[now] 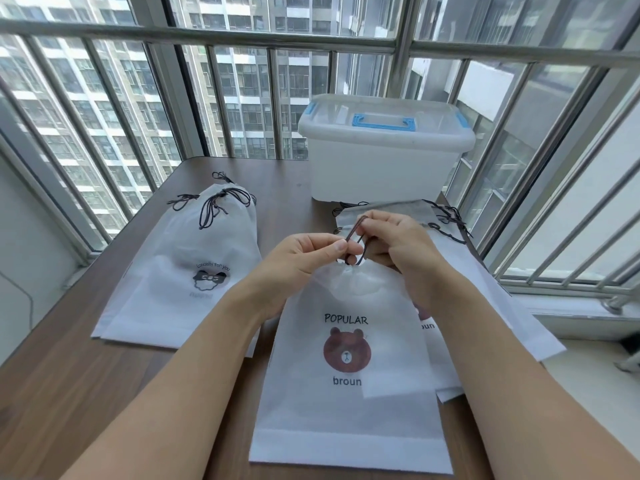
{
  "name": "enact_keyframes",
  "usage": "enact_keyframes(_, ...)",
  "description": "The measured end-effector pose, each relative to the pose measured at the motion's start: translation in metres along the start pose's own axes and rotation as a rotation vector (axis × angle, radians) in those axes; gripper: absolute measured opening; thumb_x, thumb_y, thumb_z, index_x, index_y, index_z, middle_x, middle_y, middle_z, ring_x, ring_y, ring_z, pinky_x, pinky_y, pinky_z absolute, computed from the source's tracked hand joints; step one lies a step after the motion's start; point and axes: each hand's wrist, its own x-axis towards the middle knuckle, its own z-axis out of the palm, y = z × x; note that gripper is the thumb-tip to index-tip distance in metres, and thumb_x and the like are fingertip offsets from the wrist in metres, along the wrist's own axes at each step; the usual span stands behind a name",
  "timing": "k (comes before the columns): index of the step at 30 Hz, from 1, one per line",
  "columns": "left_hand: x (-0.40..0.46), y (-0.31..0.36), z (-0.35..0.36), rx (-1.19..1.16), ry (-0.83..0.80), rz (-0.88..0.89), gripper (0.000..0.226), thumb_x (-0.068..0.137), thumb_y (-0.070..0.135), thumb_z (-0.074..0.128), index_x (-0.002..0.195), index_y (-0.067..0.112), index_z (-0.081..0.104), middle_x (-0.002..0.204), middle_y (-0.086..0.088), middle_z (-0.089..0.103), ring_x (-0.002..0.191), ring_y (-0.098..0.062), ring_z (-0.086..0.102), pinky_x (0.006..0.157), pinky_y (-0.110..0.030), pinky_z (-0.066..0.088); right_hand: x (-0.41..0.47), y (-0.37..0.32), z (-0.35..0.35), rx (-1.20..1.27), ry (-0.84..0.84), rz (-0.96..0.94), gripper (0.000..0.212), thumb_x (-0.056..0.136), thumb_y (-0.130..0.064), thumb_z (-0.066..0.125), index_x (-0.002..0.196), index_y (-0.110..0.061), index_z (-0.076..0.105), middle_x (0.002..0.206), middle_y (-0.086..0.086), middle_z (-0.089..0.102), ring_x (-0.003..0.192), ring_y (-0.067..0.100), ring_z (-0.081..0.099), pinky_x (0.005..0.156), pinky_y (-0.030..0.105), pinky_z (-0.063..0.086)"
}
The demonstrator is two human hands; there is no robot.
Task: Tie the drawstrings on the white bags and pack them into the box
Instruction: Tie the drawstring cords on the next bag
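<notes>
I see the box (382,157) at the far end of the table (69,358), lid (384,121) on, blue handle and clips. Its walls are cloudy, so I can't tell what is inside.

My front bag (349,375) lies flat on the table near me, neck gathered, printed with a brown bear and the words POPULAR and broun. I can't tell whether anything is in it.

My left hand (304,261) pinches the dark drawstring (356,237) between thumb and forefinger just above the bag's neck, other fingers curled. My right hand (398,244) pinches the same string a little higher, fingers bent around a loop of it. Both hands are close together, almost touching, over the gathered neck.

Left pile (187,271): white bags lying flat with necks cinched and dark strings in bows at the top, a bow-wearing animal print on the top one. It sits well apart from the box.

Right pile (460,271): more white bags lying flat, partly under the front bag and my right arm, necks ungathered, loose strings at the far edge, touching or just beside the box's base.

Behind the table I see window bars (242,98) and tower blocks outside.
</notes>
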Motion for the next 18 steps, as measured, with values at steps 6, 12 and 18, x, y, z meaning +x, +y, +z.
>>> enact_keyframes(6,-0.002,0.0007,-0.0009,0.031,0.023,-0.028,0.021,0.097,0.021,0.058,0.093,0.015,0.077,0.087,0.003,0.071,0.084,-0.004,0.064,0.081,-0.018,0.043,-0.0033,-0.0027,-0.0057,-0.113,-0.037,-0.037,0.03,0.098,-0.007,0.056,0.069,-0.013,0.054,0.051,-0.006,0.029,0.043,0.008,0.019,0.041,0.017,0.016)
enact_keyframes(12,-0.0013,0.0003,0.0009,0.04,0.019,-0.054,0.02,0.096,0.023,0.059,0.091,0.018,0.078,0.087,0.003,0.071,0.082,-0.005,0.064,0.081,-0.022,0.043,0.0002,0.0,-0.0075,0.01,-0.037,-0.021,0.044,0.106,-0.03,0.047,0.065,-0.017,0.041,0.059,-0.001,0.012,0.043,0.009,0.011,0.045,0.024,0.007)
enact_keyframes(18,-0.0016,0.0014,0.001,0.013,0.038,-0.024,0.019,0.089,0.027,0.062,0.09,0.019,0.079,0.088,0.003,0.073,0.087,-0.004,0.065,0.085,-0.017,0.044,0.0001,0.0015,-0.0048,0.212,-0.007,0.044,0.036,0.106,-0.034,0.046,0.075,-0.016,0.05,0.062,-0.002,0.017,0.043,0.004,0.016,0.041,0.015,0.012)
